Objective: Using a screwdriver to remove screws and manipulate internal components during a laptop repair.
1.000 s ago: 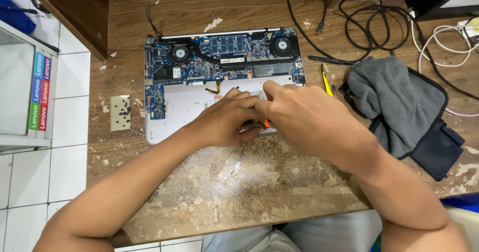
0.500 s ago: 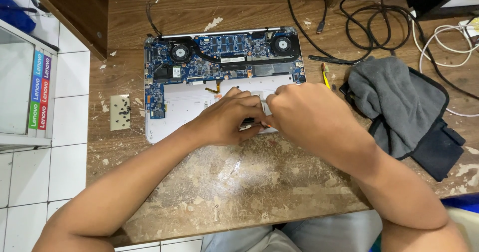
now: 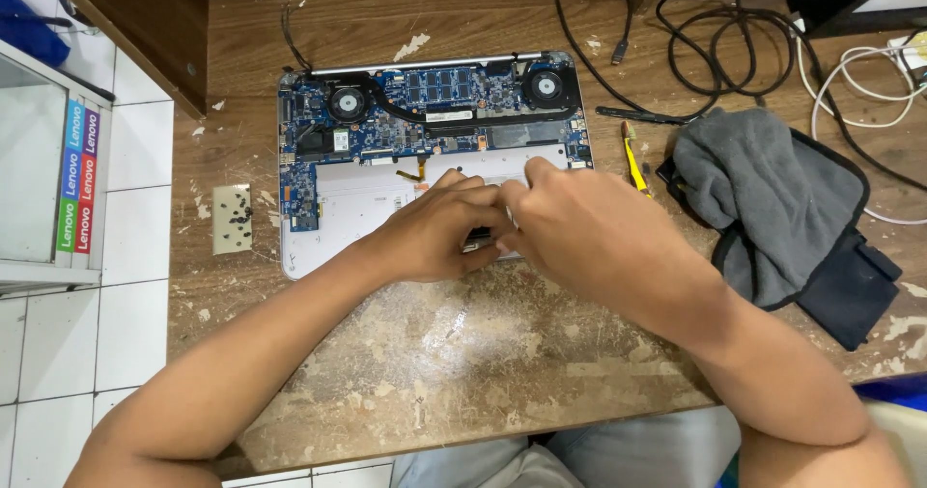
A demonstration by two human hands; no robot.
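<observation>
Both hands were pressed together on the opened laptop (image 3: 348,208): the left hand (image 3: 439,225) and right hand (image 3: 579,227) were curled; any grip could not be told.

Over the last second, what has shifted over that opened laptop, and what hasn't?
The right hand has slid a little toward the left hand, so the orange bit seen between them a second ago is now covered. Both hands still press together on the pale lower panel of the laptop; what they pinch is hidden. The laptop, grey cloth, yellow tool and cables lie as before.
</observation>
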